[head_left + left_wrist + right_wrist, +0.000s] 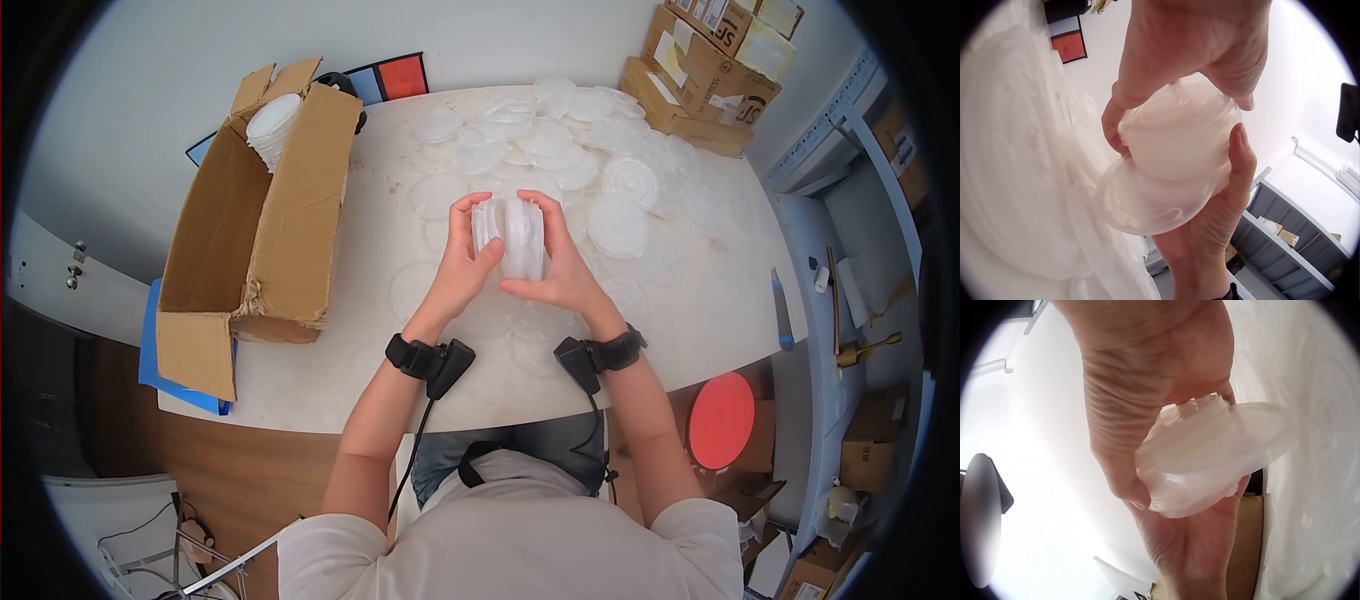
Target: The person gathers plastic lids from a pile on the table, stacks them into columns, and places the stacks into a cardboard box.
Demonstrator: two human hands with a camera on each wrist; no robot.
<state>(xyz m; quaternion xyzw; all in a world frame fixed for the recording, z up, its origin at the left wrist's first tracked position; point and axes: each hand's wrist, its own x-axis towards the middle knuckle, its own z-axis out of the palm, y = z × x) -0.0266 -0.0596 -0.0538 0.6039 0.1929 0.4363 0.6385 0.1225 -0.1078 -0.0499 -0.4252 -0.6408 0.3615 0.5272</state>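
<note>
Two stacks of translucent round plastic lids stand on edge side by side between the hands, above the table. The left hand (468, 262) grips the left stack (488, 226), thumb on the near side and fingers over the far edge. The right hand (563, 262) holds the right stack (524, 238) in the same manner. In the left wrist view one lid (1154, 203) sits offset from the lids (1179, 134) behind it. The right wrist view shows the lids (1191, 459) between both palms, with one lid (1263, 434) jutting out towards the table.
Many loose translucent lids (550, 138) lie spread over the white table (370, 375). An open cardboard box (300, 210) with a stack of white lids (272, 125) stands at the left. Cardboard parcels (700, 75) are at the back right, a blue-handled tool (781, 310) at the right edge.
</note>
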